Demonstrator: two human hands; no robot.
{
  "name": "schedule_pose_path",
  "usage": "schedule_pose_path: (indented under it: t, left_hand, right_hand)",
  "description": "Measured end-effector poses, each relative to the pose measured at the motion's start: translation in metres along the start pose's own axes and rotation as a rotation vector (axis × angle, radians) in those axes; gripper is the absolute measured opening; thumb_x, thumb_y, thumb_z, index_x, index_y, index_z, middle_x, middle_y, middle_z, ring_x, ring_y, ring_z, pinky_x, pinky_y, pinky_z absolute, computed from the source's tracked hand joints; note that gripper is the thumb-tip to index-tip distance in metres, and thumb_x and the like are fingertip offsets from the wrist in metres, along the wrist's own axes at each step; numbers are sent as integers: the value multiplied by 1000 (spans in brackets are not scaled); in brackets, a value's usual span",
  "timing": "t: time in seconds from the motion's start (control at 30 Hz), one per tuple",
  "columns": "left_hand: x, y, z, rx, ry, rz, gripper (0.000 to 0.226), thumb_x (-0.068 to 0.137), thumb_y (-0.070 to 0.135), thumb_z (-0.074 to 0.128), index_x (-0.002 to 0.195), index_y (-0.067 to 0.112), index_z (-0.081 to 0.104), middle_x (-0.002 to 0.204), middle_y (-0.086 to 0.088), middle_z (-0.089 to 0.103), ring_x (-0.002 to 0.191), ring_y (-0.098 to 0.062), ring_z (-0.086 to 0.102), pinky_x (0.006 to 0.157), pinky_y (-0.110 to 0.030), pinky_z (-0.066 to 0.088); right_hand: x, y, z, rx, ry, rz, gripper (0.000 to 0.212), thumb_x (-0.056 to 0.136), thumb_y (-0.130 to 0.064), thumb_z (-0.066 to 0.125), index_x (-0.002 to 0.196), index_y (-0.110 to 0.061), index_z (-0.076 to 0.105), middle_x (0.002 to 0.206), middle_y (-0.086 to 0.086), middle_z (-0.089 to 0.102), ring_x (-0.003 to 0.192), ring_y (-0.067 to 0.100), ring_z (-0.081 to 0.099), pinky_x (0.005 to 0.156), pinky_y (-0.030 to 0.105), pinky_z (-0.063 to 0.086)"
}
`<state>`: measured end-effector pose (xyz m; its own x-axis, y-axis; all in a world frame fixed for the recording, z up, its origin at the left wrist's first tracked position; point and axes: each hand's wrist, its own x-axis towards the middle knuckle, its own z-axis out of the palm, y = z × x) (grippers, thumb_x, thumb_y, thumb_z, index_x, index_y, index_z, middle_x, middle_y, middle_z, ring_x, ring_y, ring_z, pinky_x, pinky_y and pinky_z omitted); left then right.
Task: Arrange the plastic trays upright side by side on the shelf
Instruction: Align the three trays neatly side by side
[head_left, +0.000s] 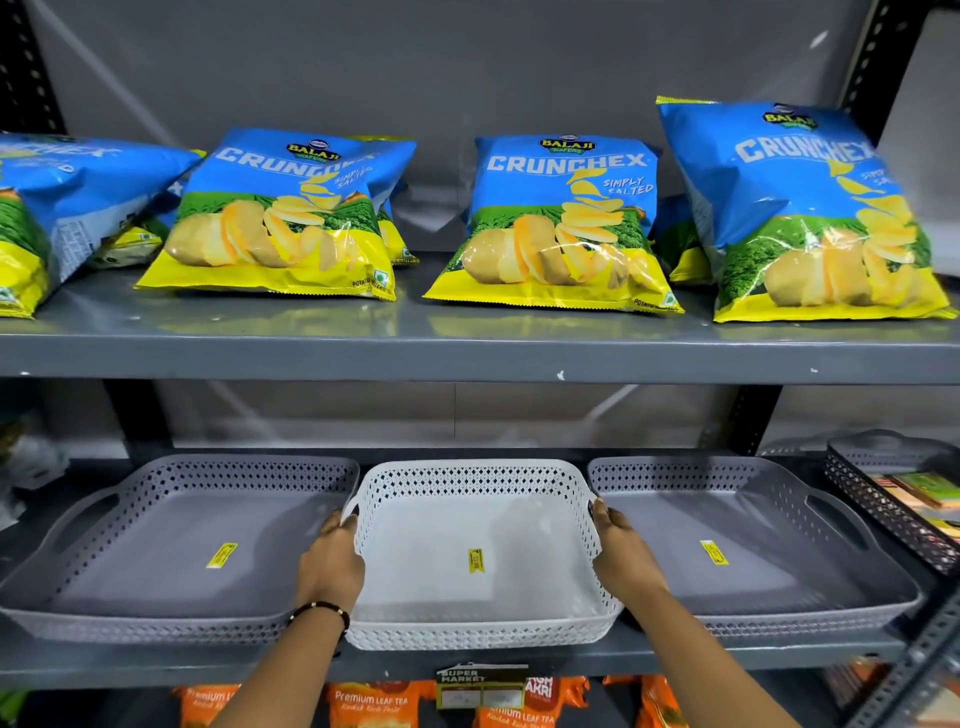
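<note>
A white perforated plastic tray (441, 540) lies flat in the middle of the lower shelf (208, 667), with a yellow sticker on its floor. My left hand (332, 558) grips its left handle and my right hand (621, 551) grips its right handle. A grey tray (156, 551) lies flat to the left, its right edge under the white one. Another grey tray (769, 545) lies flat to the right. Both grey trays carry yellow stickers.
Blue and yellow chip bags (561, 223) line the upper shelf (467, 358). A dark perforated tray (893, 493) holding packets sits at the far right. Orange tea packets (374, 704) fill the shelf below. A price tag (480, 686) hangs on the lower shelf's front lip.
</note>
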<state>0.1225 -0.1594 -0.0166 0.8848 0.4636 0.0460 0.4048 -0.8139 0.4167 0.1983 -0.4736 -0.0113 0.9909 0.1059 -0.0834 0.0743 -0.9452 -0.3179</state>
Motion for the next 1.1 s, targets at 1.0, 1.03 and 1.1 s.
schedule_pose_path:
  t: [1.0,1.03,1.1]
  left_hand:
    - [-3,-5,4,-93,18,-1,62,82,-11,41,139,14,42,152,-8,34,121,-37,53,98,-46,48]
    - [-4,-5,4,-99,20,-1,62,81,-11,41,138,14,43,152,-8,34,120,-37,54,98,-47,49]
    - [-4,-5,4,-97,23,-3,62,82,-10,41,138,15,43,152,-7,34,119,-37,55,96,-46,50]
  right_hand:
    - [-13,-1,-2,44,13,18,76,82,10,35,148,-15,8,156,8,16,125,35,46,99,42,46]
    - [-13,-1,-2,44,11,14,76,82,10,35,149,-15,8,156,8,16,126,35,45,101,42,45]
    - [-13,0,-3,44,11,7,76,81,9,36,148,-15,9,156,8,16,128,35,43,102,42,44]
